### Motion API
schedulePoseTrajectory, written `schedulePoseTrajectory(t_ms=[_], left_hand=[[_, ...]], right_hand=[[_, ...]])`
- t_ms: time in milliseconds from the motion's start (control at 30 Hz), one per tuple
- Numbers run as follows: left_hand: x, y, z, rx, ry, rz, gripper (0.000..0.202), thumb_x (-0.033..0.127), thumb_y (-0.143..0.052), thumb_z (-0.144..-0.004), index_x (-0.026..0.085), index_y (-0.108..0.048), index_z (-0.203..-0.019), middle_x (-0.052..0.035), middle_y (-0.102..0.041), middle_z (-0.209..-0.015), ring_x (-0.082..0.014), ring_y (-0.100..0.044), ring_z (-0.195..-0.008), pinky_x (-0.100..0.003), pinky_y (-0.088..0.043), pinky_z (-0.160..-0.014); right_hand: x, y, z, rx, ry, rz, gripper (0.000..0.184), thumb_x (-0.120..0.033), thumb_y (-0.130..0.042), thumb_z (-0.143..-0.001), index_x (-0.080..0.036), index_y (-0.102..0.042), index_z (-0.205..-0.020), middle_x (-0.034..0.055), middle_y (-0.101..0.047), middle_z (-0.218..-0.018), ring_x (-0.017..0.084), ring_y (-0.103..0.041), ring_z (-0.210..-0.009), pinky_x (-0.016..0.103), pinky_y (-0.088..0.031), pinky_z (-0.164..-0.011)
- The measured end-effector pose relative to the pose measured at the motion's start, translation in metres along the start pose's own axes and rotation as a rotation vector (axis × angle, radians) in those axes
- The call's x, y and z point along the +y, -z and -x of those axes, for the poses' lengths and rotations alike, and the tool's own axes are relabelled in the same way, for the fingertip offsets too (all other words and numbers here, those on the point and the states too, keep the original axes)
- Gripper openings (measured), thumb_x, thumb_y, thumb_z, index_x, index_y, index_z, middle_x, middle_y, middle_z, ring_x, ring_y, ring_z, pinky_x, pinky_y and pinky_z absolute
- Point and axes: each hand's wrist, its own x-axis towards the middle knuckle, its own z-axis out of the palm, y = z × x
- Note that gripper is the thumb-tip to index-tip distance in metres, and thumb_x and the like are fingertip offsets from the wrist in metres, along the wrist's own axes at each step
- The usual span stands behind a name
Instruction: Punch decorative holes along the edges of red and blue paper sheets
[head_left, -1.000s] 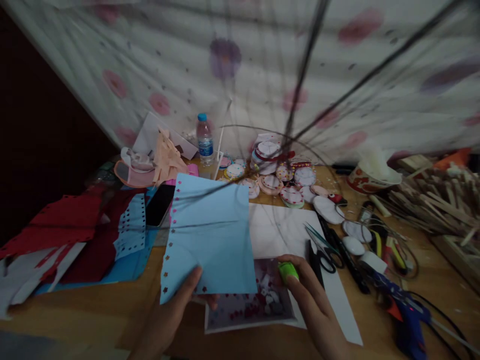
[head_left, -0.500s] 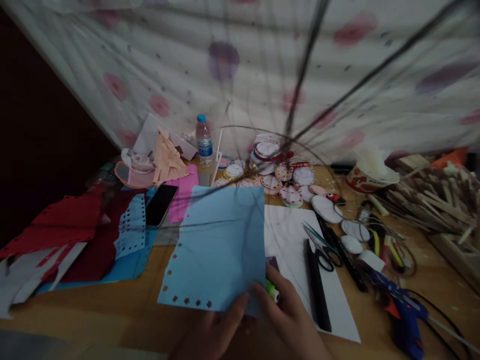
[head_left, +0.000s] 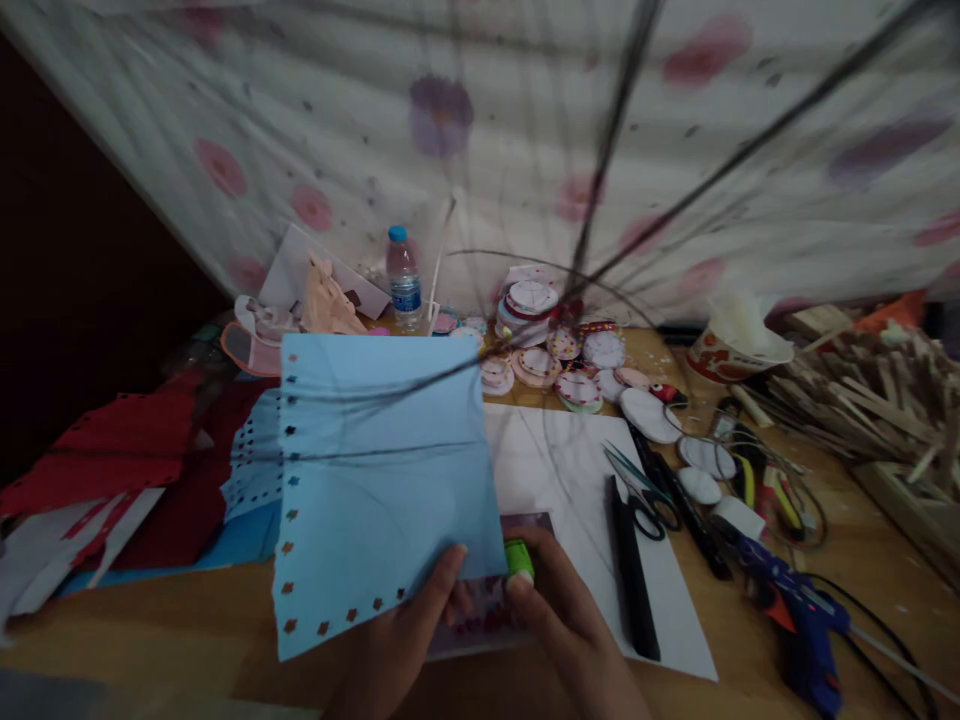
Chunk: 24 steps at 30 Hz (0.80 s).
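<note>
A light blue sheet of paper (head_left: 382,470) is held up by its lower edge in my left hand (head_left: 409,620), the thumb pressed on its face. Small flower-shaped holes run down the sheet's left side and along its bottom. My right hand (head_left: 562,610) grips a small green and white paper punch (head_left: 518,560) at the sheet's lower right corner. Whether the paper sits inside the punch, I cannot tell. Beneath the hands lies a clear-looking flat packet (head_left: 480,640) with small red bits on it, partly covered. A white sheet (head_left: 592,500) lies to the right.
Scissors (head_left: 645,500) and a black-handled tool (head_left: 634,580) lie on the white sheet. A blue glue gun (head_left: 802,620) rests at right, near wooden sticks (head_left: 870,390). Decorated paper discs (head_left: 536,365) and a water bottle (head_left: 405,285) stand behind. Red paper (head_left: 112,440) lies left.
The blue sheet has shifted left and turned, its left edge now nearly upright. The green punch shows more fully in my right hand, and the packet below is more exposed.
</note>
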Motion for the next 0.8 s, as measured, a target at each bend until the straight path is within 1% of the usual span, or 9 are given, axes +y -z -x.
schedulePoseTrajectory(t_ms=[100, 200, 300, 400, 467, 533, 600, 667, 800], left_hand=[[-0.004, -0.001, 0.000, 0.120, -0.039, -0.083, 0.029, 0.042, -0.069, -0.072, 0.029, -0.065, -0.046, 0.0003, -0.066, -0.049, -0.0222, -0.064, -0.055, -0.030, -0.052, -0.072], [-0.010, -0.003, 0.003, 0.133, -0.084, -0.065, 0.025, 0.044, -0.068, -0.073, 0.031, -0.070, -0.052, -0.0001, -0.068, -0.053, -0.0225, -0.065, -0.056, -0.030, -0.052, -0.075], [-0.019, -0.006, 0.005, 0.149, -0.143, -0.052, 0.011, 0.039, -0.074, -0.070, 0.032, -0.075, -0.062, -0.0004, -0.072, -0.062, -0.0243, -0.068, -0.065, -0.030, -0.051, -0.084], [-0.032, -0.008, 0.006, 0.187, -0.153, -0.046, 0.003, 0.034, -0.076, -0.068, 0.032, -0.076, -0.066, -0.0007, -0.073, -0.064, -0.0280, -0.069, -0.084, -0.032, -0.047, -0.093], [-0.042, -0.010, 0.006, 0.275, -0.173, -0.047, 0.009, 0.032, -0.079, -0.065, 0.032, -0.078, -0.074, -0.0026, -0.075, -0.072, -0.0325, -0.063, -0.103, -0.037, -0.037, -0.105], [-0.052, -0.011, 0.006, 0.328, -0.197, -0.092, 0.017, 0.030, -0.078, -0.067, 0.031, -0.078, -0.084, -0.0055, -0.075, -0.089, -0.0370, -0.054, -0.118, -0.045, -0.025, -0.112], [-0.060, -0.012, 0.007, 0.311, -0.217, -0.203, 0.017, 0.030, -0.074, -0.072, 0.030, -0.078, -0.089, -0.0079, -0.073, -0.103, -0.0410, -0.048, -0.123, -0.053, -0.015, -0.113], [-0.063, -0.012, 0.008, 0.289, -0.231, -0.323, 0.016, 0.031, -0.071, -0.076, 0.030, -0.078, -0.089, -0.0090, -0.071, -0.109, -0.0433, -0.048, -0.122, -0.059, -0.015, -0.112], [-0.059, -0.011, 0.010, 0.293, -0.224, -0.416, 0.016, 0.035, -0.072, -0.075, 0.031, -0.078, -0.089, -0.0073, -0.072, -0.106, -0.0423, -0.050, -0.120, -0.058, -0.019, -0.111]], right_hand=[[0.009, -0.010, 0.001, 0.030, -0.056, -0.152, 0.033, -0.049, -0.065, -0.080, -0.026, -0.056, -0.103, 0.0011, -0.065, -0.092, 0.019, -0.060, -0.086, 0.029, -0.047, -0.078], [0.013, -0.016, 0.000, 0.056, -0.088, -0.206, 0.038, -0.050, -0.069, -0.075, -0.024, -0.058, -0.099, 0.0038, -0.068, -0.093, 0.021, -0.063, -0.088, 0.032, -0.049, -0.079], [0.012, -0.016, -0.001, 0.079, -0.095, -0.186, 0.035, -0.049, -0.070, -0.074, -0.023, -0.059, -0.096, 0.0022, -0.067, -0.085, 0.021, -0.064, -0.083, 0.031, -0.050, -0.075], [0.009, -0.013, -0.001, 0.076, -0.098, -0.180, 0.031, -0.046, -0.070, -0.075, -0.023, -0.060, -0.093, 0.0004, -0.065, -0.080, 0.018, -0.063, -0.077, 0.028, -0.050, -0.069], [0.008, -0.012, -0.001, 0.057, -0.092, -0.171, 0.033, -0.047, -0.069, -0.075, -0.022, -0.061, -0.094, 0.0021, -0.066, -0.083, 0.018, -0.062, -0.076, 0.028, -0.049, -0.067], [0.008, -0.012, -0.001, 0.046, -0.085, -0.153, 0.034, -0.048, -0.068, -0.076, -0.021, -0.061, -0.095, 0.0035, -0.067, -0.083, 0.018, -0.062, -0.075, 0.028, -0.049, -0.066], [0.008, -0.013, -0.002, 0.054, -0.077, -0.136, 0.033, -0.047, -0.067, -0.077, -0.020, -0.062, -0.095, 0.0031, -0.067, -0.082, 0.017, -0.061, -0.072, 0.027, -0.048, -0.064], [0.007, -0.013, -0.002, 0.060, -0.074, -0.131, 0.031, -0.047, -0.067, -0.078, -0.020, -0.062, -0.093, 0.0025, -0.066, -0.082, 0.016, -0.060, -0.070, 0.026, -0.047, -0.062], [0.007, -0.012, -0.003, 0.057, -0.095, -0.127, 0.033, -0.049, -0.067, -0.077, -0.021, -0.062, -0.094, 0.0020, -0.066, -0.083, 0.015, -0.058, -0.065, 0.025, -0.045, -0.058]])
